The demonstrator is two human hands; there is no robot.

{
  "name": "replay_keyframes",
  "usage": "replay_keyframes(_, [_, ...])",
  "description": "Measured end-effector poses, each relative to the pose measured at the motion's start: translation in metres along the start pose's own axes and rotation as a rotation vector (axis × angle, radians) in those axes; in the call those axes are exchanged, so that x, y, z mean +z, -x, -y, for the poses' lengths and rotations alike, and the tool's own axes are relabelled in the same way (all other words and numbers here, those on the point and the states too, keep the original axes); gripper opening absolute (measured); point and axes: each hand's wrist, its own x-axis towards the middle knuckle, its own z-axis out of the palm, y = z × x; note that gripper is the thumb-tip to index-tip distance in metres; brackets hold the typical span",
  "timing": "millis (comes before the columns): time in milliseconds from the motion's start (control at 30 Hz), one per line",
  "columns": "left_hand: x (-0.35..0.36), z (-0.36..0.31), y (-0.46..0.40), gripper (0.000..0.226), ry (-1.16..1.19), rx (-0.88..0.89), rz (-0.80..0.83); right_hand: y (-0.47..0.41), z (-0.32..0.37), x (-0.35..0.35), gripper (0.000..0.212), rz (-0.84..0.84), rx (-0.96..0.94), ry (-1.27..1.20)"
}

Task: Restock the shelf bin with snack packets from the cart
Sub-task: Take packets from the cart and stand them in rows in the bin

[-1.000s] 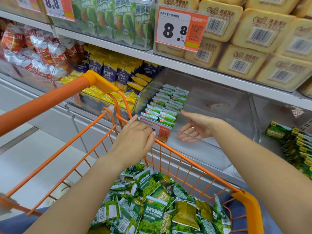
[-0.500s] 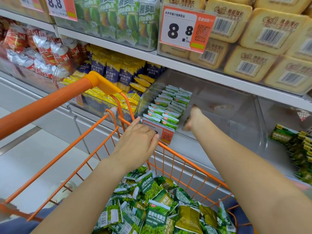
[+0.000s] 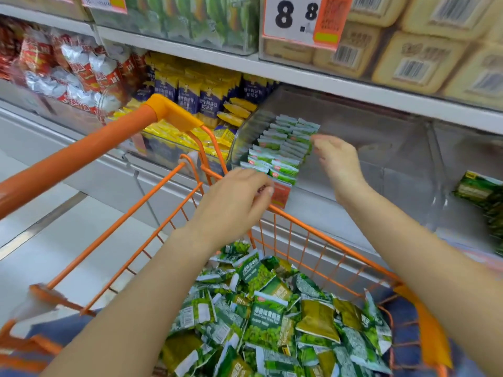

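A clear plastic shelf bin [image 3: 381, 137] holds two rows of green-and-white snack packets [image 3: 283, 144] standing along its left side; the rest of its floor is bare. My right hand [image 3: 334, 156] is inside the bin with its fingers relaxed, fingertips touching the right edge of the packet rows. My left hand [image 3: 234, 202] hovers over the far rim of the orange cart [image 3: 334, 244], fingers loosely curled near the bin's front price tag, with nothing seen in them. A loose heap of green snack packets [image 3: 272, 311] fills the cart below my arms.
The orange cart handle [image 3: 81, 159] crosses the left. Neighbouring bins hold yellow and blue packets [image 3: 196, 99] and red-and-white packets [image 3: 70, 66]. Green packets [image 3: 479, 191] lie in the bin to the right. Beige biscuit packs [image 3: 413, 61] and an 8.8 price tag [image 3: 296, 17] sit on the shelf above.
My right hand went from the bin's front edge to deeper inside, against the packet rows. My left hand lifted slightly off the cart rim. The view moved closer.
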Motion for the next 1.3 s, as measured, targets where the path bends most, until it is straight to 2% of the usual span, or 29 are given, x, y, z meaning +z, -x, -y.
replay_keyframes(67, [-0.010,-0.013,0.001,0.021,0.078,-0.066,0.096,0.047,-0.001,-0.019,0.022,0.130,-0.189,0.104])
replay_keyframes(167, [-0.001,-0.016,0.009,0.016,0.046,-0.146,0.573,0.090,-0.011,-0.035,0.013,0.384,-0.240,0.414])
replay_keyframes(233, [0.016,-0.016,0.019,0.018,0.000,-0.149,0.908,0.099,-0.026,-0.039,0.022,0.503,-0.247,0.629])
replay_keyframes(333, [0.047,-0.018,0.035,0.036,-0.070,-0.162,1.244,0.102,-0.034,-0.036,0.038,0.552,-0.417,0.931])
replay_keyframes(400, [0.062,-0.018,0.042,0.036,-0.139,-0.142,1.325,0.102,-0.035,-0.037,0.035,0.567,-0.434,0.964])
replay_keyframes(500, [0.061,-0.013,0.040,0.022,-0.036,-0.148,1.264,0.104,-0.034,-0.039,0.033,0.571,-0.437,0.927])
replay_keyframes(567, [0.048,-0.010,0.033,0.013,0.165,-0.196,1.210,0.105,-0.032,-0.042,0.035,0.568,-0.378,0.779])
replay_keyframes(633, [0.030,-0.011,0.026,0.013,0.344,-0.251,1.143,0.106,-0.031,-0.045,0.033,0.548,-0.293,0.602])
replay_keyframes(700, [0.013,-0.016,0.019,0.013,0.487,-0.303,0.987,0.109,-0.029,-0.047,0.037,0.537,-0.222,0.431])
replay_keyframes(867, [-0.018,-0.047,0.001,0.011,0.776,-0.358,0.428,0.113,-0.015,-0.052,0.051,0.578,-0.124,0.071])
replay_keyframes(900, [-0.022,-0.051,-0.003,0.011,0.775,-0.353,0.347,0.112,-0.009,-0.055,0.046,0.567,-0.130,0.058])
replay_keyframes(967, [-0.025,-0.054,-0.013,0.011,0.706,-0.312,0.223,0.107,0.004,-0.058,0.022,0.530,-0.170,0.076])
replay_keyframes(1033, [-0.020,-0.051,-0.023,0.012,0.531,-0.217,0.131,0.093,0.009,-0.059,0.007,0.432,-0.195,0.142])
replay_keyframes(1133, [-0.001,-0.032,-0.037,0.030,0.111,-0.129,0.074,0.056,0.011,-0.062,0.008,0.253,-0.082,0.078])
replay_keyframes(1200, [0.011,-0.016,-0.045,0.036,0.034,-0.146,0.071,0.029,0.010,-0.063,0.012,0.179,0.050,-0.083])
replay_keyframes(1300, [0.026,0.001,-0.055,0.041,-0.096,-0.143,0.075,-0.021,-0.006,-0.054,0.012,0.042,0.234,-0.140])
